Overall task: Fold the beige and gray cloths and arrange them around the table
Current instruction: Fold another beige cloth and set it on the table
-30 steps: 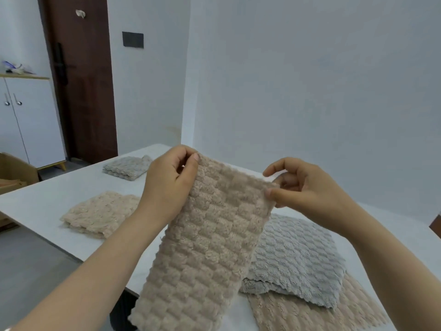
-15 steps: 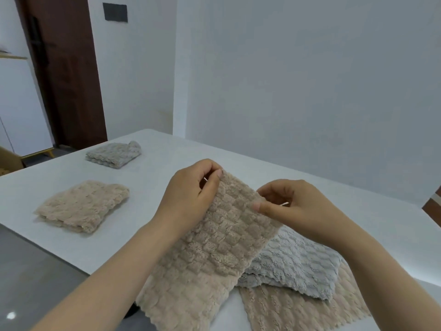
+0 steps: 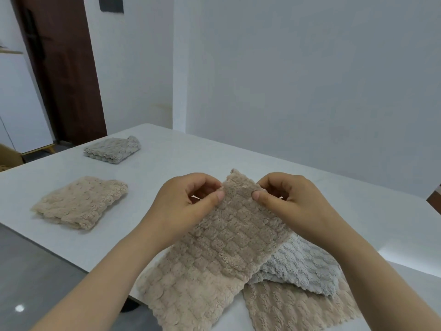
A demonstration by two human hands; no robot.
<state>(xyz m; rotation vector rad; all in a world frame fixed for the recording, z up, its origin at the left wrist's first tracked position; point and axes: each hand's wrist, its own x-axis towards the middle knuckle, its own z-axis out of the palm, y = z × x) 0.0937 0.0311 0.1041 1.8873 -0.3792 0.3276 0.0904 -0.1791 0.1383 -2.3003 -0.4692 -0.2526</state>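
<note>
A beige checked cloth (image 3: 214, 254) hangs folded in a long strip above the near edge of the white table (image 3: 238, 163). My left hand (image 3: 186, 206) pinches its top edge on the left and my right hand (image 3: 293, 201) pinches it on the right, the two close together. Under it lie an unfolded gray cloth (image 3: 300, 266) and, beneath that, another beige cloth (image 3: 286, 311). A folded beige cloth (image 3: 81, 201) rests at the table's left side, and a folded gray cloth (image 3: 112, 149) lies at the far left corner.
A bare white wall runs behind the table. A dark brown door (image 3: 59, 68) and a white cabinet (image 3: 16, 103) stand at the left. Gray floor (image 3: 35, 271) shows below the table's near-left edge.
Both hands have lowered the beige cloth toward the table and drawn closer together, narrowing the held top edge. The view has tilted down.
</note>
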